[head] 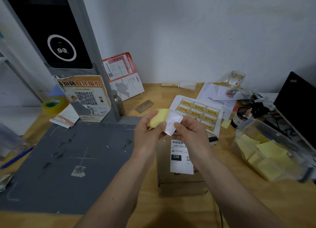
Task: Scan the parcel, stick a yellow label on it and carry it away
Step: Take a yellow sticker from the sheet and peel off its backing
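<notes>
A brown cardboard parcel [181, 183] with a white shipping label [179, 157] lies on the wooden desk below my hands. Above it, my left hand [147, 133] pinches a pale yellow label [159, 118]. My right hand [189, 132] grips the white backing paper [173, 123], which is partly peeled away from the yellow label. A sheet of printed yellow labels [199, 111] lies just behind my hands. The scanner stand's black screen [56, 39] rises at the back left over a grey scan mat [68, 159].
A clear plastic box of yellow slips [268, 152] stands at the right, next to a black laptop [297, 104]. Also on the desk: papers, a glass [236, 79], a dark jar [239, 118], a tape roll [53, 104], a blue pen [17, 157].
</notes>
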Available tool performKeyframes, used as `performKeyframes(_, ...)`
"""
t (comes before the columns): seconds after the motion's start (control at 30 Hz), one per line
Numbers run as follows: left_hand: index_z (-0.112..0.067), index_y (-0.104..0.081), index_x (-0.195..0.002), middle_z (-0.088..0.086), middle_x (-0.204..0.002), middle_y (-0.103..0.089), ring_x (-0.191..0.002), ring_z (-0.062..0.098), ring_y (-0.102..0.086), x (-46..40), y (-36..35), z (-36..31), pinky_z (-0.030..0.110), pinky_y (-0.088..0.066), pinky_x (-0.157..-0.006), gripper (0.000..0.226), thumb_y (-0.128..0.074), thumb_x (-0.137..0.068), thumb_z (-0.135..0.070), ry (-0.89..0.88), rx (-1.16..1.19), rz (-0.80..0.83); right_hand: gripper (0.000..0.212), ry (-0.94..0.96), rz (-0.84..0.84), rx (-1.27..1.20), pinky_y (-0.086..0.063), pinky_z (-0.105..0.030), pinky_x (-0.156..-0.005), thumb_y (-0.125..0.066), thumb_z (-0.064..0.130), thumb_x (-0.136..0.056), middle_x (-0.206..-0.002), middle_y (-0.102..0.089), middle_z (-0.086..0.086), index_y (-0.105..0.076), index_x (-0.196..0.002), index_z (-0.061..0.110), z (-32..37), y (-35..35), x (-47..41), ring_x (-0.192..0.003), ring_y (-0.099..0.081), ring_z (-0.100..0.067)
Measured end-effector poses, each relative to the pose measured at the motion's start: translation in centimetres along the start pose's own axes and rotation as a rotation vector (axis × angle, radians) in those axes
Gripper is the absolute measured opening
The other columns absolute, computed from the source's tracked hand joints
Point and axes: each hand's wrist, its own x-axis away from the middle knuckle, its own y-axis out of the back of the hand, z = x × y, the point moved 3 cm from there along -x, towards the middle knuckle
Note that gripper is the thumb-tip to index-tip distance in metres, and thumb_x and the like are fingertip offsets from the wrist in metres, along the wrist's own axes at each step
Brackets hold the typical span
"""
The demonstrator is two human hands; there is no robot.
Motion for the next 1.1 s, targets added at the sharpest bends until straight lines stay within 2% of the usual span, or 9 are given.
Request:
performKeyframes(0.17,-0.016,-0.066,-0.115,0.006,-0.076,-0.054,-0.078,0.019,-0.065,-0.6,1.6,-0.1,0.03,-0.059,-0.073,0.041,-0.07,-0.079,0.002,-0.015,-0.002,-0.031,0.019,-0.029,-0.009,-0.044,-0.057,-0.033,-0.068,-0.057,-0.002,-0.09,-0.098,-0.07,-0.021,-0.065,-0.108,-0.001,-0.6,-1.0,-0.2,-0.078,-0.066,-0.024)
performKeyframes(0.23,-0.016,-0.068,-0.112,0.005,-0.07,-0.05,-0.073,0.016,-0.063,-0.9,2.1,0.0,0.026,-0.059,-0.072,0.037,-0.071,-0.079,0.0,-0.009,-0.002,-0.022,0.019,-0.039,-0.02,-0.051,-0.057,-0.033,-0.069,-0.057,-0.001,-0.091,-0.098,-0.07,-0.022,-0.065,-0.108,-0.002,-0.8,-1.4,-0.3,-0.08,-0.066,-0.024)
performKeyframes(0.5,-0.013,-0.064,-0.124,0.01,-0.088,-0.061,-0.083,0.012,-0.068,-1.9,3.7,0.5,0.025,-0.057,-0.083,0.049,-0.075,-0.076,-0.013,0.02,0.035,0.04,0.019,-0.036,-0.035,-0.088,-0.057,-0.03,-0.067,-0.057,0.003,-0.092,-0.088,-0.069,-0.014,-0.065,-0.108,-0.004,-1.8,-2.6,-0.1,-0.07,-0.065,-0.017)
performKeyframes(0.63,-0.011,-0.061,-0.127,-0.001,-0.103,-0.068,-0.084,0.002,-0.071,-2.1,3.5,0.3,0.032,-0.055,-0.09,0.05,-0.071,-0.079,-0.022,0.034,0.069,0.071,0.018,-0.062,-0.075,-0.122,-0.058,-0.036,-0.073,-0.054,0.003,-0.093,-0.092,-0.069,-0.012,-0.064,-0.107,-0.001,-2.4,-2.3,-0.2,-0.073,-0.066,-0.017)
performKeyframes(0.7,-0.012,-0.062,-0.126,-0.002,-0.096,-0.064,-0.082,0.003,-0.07,-2.3,3.3,0.2,0.03,-0.055,-0.09,0.046,-0.07,-0.081,-0.018,0.03,0.057,0.039,0.017,-0.071,-0.085,-0.127,-0.058,-0.039,-0.077,-0.054,0.003,-0.093,-0.097,-0.069,-0.013,-0.063,-0.107,0.0,-2.5,-1.9,-0.4,-0.079,-0.067,-0.019)
performKeyframes(0.8,-0.017,-0.062,-0.127,0.003,-0.086,-0.051,-0.083,0.009,-0.061,-2.4,3.0,0.4,0.028,-0.054,-0.091,0.046,-0.07,-0.083,-0.008,0.017,-0.003,-0.036,0.009,-0.075,-0.082,-0.134,-0.057,-0.031,-0.067,-0.056,0.001,-0.092,-0.101,-0.069,-0.015,-0.06,-0.099,0.004,-2.3,-1.2,-0.9,-0.083,-0.068,-0.023)
performKeyframes(0.9,-0.022,-0.062,-0.125,0.004,-0.092,-0.056,-0.09,0.012,-0.06,-2.3,2.3,0.9,0.033,-0.05,-0.098,0.045,-0.069,-0.083,-0.008,0.009,-0.032,-0.106,0.01,-0.076,-0.123,-0.117,-0.053,-0.029,-0.057,-0.06,0.0,-0.089,-0.104,-0.068,-0.019,-0.051,-0.091,0.005,-2.1,0.2,-1.5,-0.075,-0.069,-0.025)
performKeyframes(1.0,-0.024,-0.058,-0.131,0.004,-0.095,-0.059,-0.086,0.011,-0.062,-1.9,0.5,1.5,0.024,-0.053,-0.083,0.049,-0.067,-0.085,-0.008,0.02,-0.044,-0.128,0.018,-0.06,-0.161,-0.117,-0.05,-0.022,-0.048,-0.059,-0.005,-0.087,-0.101,-0.066,-0.018,-0.047,-0.083,0.008,-1.7,2.3,-1.8,-0.073,-0.065,-0.024)
performKeyframes(1.1,-0.026,-0.053,-0.134,0.0,-0.087,-0.06,-0.075,0.008,-0.063,-1.4,-1.9,1.8,0.015,-0.05,-0.063,0.052,-0.064,-0.087,-0.008,0.033,-0.057,-0.147,0.02,-0.035,-0.14,-0.085,-0.049,-0.021,-0.049,-0.058,-0.008,-0.086,-0.096,-0.065,-0.016,-0.058,-0.079,0.011,-0.9,4.8,-2.1,-0.07,-0.06,-0.019)
